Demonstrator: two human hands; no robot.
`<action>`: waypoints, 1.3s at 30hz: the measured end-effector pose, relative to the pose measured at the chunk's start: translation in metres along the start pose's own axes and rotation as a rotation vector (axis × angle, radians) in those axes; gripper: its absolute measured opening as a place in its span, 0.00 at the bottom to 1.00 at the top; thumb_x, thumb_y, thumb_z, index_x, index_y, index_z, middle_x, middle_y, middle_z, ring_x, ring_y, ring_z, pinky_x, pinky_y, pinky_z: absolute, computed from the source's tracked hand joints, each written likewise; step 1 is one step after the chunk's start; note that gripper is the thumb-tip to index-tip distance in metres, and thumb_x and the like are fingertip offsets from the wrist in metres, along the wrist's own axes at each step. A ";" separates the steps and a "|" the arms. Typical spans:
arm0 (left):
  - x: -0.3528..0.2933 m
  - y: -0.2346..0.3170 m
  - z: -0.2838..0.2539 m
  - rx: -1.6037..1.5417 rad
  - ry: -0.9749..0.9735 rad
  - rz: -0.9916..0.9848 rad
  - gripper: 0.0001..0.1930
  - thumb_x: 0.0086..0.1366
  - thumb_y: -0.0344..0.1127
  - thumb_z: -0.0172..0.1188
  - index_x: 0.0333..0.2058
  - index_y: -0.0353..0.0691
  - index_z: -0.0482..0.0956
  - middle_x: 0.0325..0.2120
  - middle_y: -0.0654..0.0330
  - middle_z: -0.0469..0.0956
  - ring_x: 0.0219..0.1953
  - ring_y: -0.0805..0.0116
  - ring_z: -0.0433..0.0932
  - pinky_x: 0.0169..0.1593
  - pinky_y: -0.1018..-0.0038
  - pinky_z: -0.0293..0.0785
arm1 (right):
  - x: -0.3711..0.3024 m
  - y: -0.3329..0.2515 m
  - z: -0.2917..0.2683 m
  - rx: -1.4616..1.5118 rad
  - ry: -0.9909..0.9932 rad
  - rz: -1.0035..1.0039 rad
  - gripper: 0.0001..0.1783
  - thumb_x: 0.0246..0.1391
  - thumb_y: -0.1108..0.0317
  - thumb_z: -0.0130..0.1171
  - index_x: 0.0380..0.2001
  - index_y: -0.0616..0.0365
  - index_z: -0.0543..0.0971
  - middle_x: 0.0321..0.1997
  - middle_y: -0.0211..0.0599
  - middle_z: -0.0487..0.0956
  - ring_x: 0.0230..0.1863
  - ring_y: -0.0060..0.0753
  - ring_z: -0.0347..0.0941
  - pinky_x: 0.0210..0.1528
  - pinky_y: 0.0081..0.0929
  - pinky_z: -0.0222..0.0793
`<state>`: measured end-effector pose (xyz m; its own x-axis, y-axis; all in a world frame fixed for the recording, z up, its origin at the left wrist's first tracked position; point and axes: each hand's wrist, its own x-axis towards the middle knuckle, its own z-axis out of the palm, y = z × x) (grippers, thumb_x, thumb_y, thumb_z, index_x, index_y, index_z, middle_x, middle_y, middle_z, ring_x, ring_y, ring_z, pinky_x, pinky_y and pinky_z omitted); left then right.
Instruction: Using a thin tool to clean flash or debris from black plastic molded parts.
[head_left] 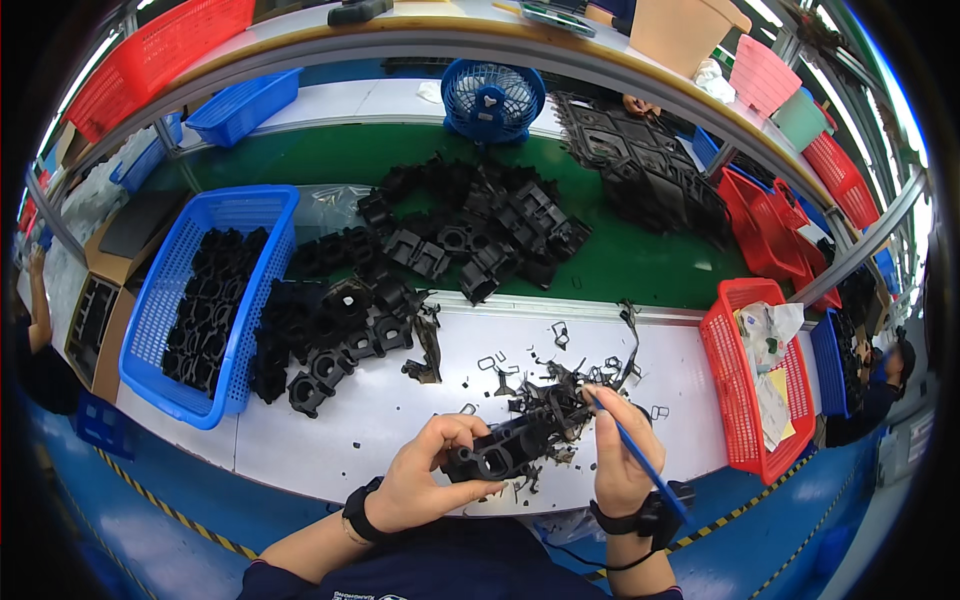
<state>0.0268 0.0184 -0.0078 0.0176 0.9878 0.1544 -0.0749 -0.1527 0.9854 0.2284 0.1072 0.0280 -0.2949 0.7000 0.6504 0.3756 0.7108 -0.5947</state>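
In my left hand point(405, 492) is a black molded plastic part point(518, 442) with round and square openings, gripped at its near left end between thumb and fingers. My right hand point(625, 465) is closed round a slim, blue-handled pen-like tool point(643, 458). The tool's upper tip lies close to the far right end of the part; whether it touches cannot be made out. Black plastic scraps and small frame-shaped offcuts point(560, 335) litter the white tabletop point(330, 445) around and beyond the part. Similar black parts point(345, 340) are heaped to the left of my hands.
At left stands a blue basket point(140, 335) filled with black parts. More parts point(490, 220) lie on the green belt point(640, 270), below a blue fan point(492, 100). A red basket point(720, 340) with papers stands at right. A shelf edge point(400, 27) crosses above; people sit farther off.
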 end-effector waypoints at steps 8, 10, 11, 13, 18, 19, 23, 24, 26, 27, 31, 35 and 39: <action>0.008 -0.002 -0.006 0.327 0.038 0.235 0.26 0.46 0.21 0.72 0.39 0.41 0.64 0.45 0.54 0.70 0.44 0.69 0.73 0.46 0.72 0.71 | -0.015 -0.030 -0.003 0.325 -0.274 0.185 0.14 0.44 0.78 0.66 0.38 0.58 0.83 0.31 0.35 0.77 0.31 0.30 0.71 0.35 0.25 0.66; 0.011 0.004 -0.004 0.545 0.080 0.395 0.26 0.43 0.23 0.74 0.37 0.41 0.66 0.44 0.52 0.72 0.43 0.64 0.75 0.45 0.71 0.71 | -0.019 -0.032 0.001 0.262 -0.240 0.113 0.14 0.43 0.78 0.67 0.37 0.57 0.83 0.30 0.34 0.77 0.31 0.31 0.71 0.35 0.25 0.66; 0.011 0.004 -0.004 0.546 0.077 0.396 0.26 0.43 0.23 0.74 0.37 0.41 0.66 0.44 0.52 0.72 0.43 0.64 0.75 0.45 0.71 0.71 | -0.021 -0.034 0.004 0.199 -0.208 0.043 0.14 0.42 0.77 0.68 0.36 0.56 0.83 0.29 0.33 0.76 0.30 0.31 0.71 0.34 0.25 0.66; 0.009 0.003 -0.004 0.557 0.092 0.400 0.26 0.41 0.24 0.75 0.35 0.41 0.66 0.43 0.51 0.73 0.41 0.59 0.75 0.45 0.71 0.71 | -0.022 -0.036 0.006 0.178 -0.196 0.007 0.14 0.41 0.77 0.69 0.36 0.55 0.83 0.29 0.31 0.77 0.29 0.31 0.71 0.34 0.24 0.65; 0.012 0.004 -0.011 0.543 0.016 0.459 0.27 0.39 0.24 0.74 0.36 0.42 0.67 0.43 0.49 0.74 0.38 0.58 0.76 0.42 0.70 0.71 | -0.009 -0.029 -0.006 0.350 -0.365 0.160 0.12 0.43 0.76 0.68 0.35 0.56 0.84 0.28 0.31 0.78 0.29 0.29 0.71 0.34 0.23 0.63; 0.011 0.005 -0.012 0.556 -0.012 0.467 0.28 0.38 0.23 0.74 0.36 0.43 0.67 0.43 0.49 0.74 0.38 0.58 0.76 0.41 0.70 0.70 | -0.007 -0.028 -0.008 0.381 -0.411 0.171 0.11 0.44 0.75 0.68 0.35 0.56 0.84 0.28 0.31 0.79 0.29 0.28 0.71 0.34 0.23 0.62; 0.013 0.006 -0.012 0.572 -0.026 0.497 0.28 0.37 0.23 0.74 0.37 0.43 0.68 0.43 0.49 0.74 0.36 0.58 0.75 0.38 0.69 0.69 | -0.002 -0.029 -0.008 0.384 -0.489 0.118 0.11 0.44 0.74 0.68 0.35 0.56 0.84 0.28 0.32 0.79 0.28 0.30 0.70 0.33 0.23 0.63; 0.013 0.005 -0.013 0.589 -0.047 0.512 0.28 0.38 0.23 0.73 0.37 0.43 0.68 0.43 0.50 0.74 0.36 0.58 0.75 0.38 0.69 0.69 | -0.002 -0.029 -0.008 0.384 -0.489 0.119 0.11 0.44 0.74 0.68 0.35 0.56 0.84 0.28 0.32 0.79 0.28 0.30 0.70 0.33 0.23 0.63; 0.013 0.004 -0.014 0.608 -0.065 0.528 0.27 0.38 0.23 0.73 0.37 0.43 0.68 0.43 0.50 0.74 0.35 0.58 0.75 0.38 0.69 0.69 | -0.002 -0.031 -0.007 0.322 -0.477 0.048 0.13 0.44 0.74 0.68 0.36 0.55 0.83 0.30 0.31 0.79 0.30 0.31 0.70 0.32 0.24 0.64; 0.013 0.005 -0.013 0.624 -0.053 0.527 0.27 0.38 0.24 0.73 0.37 0.43 0.68 0.43 0.50 0.75 0.35 0.58 0.75 0.37 0.69 0.69 | -0.004 -0.032 -0.005 0.322 -0.478 0.047 0.13 0.44 0.74 0.68 0.36 0.55 0.83 0.30 0.31 0.79 0.30 0.31 0.70 0.32 0.24 0.64; 0.012 0.006 -0.012 0.630 -0.024 0.460 0.27 0.40 0.24 0.74 0.37 0.43 0.67 0.43 0.50 0.74 0.35 0.61 0.75 0.37 0.72 0.71 | -0.011 -0.030 0.003 0.042 -0.362 -0.188 0.18 0.39 0.76 0.66 0.38 0.54 0.82 0.38 0.33 0.80 0.34 0.33 0.73 0.35 0.27 0.69; 0.008 0.004 -0.006 0.408 0.037 0.312 0.27 0.42 0.23 0.73 0.38 0.41 0.66 0.43 0.53 0.73 0.35 0.68 0.75 0.39 0.74 0.73 | -0.015 -0.022 0.010 -0.140 -0.286 -0.432 0.19 0.39 0.75 0.62 0.40 0.56 0.82 0.44 0.39 0.80 0.41 0.36 0.76 0.40 0.28 0.74; 0.006 0.007 0.000 0.000 0.023 -0.128 0.26 0.46 0.22 0.72 0.38 0.41 0.63 0.44 0.56 0.70 0.41 0.74 0.72 0.44 0.76 0.72 | -0.016 -0.016 0.011 -0.097 -0.268 -0.500 0.19 0.39 0.79 0.65 0.40 0.60 0.80 0.43 0.42 0.80 0.40 0.37 0.77 0.35 0.29 0.74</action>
<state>0.0268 0.0236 0.0002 0.0042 0.9997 0.0258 -0.0739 -0.0254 0.9969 0.2178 0.0855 0.0217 -0.6646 0.2829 0.6916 0.2085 0.9590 -0.1918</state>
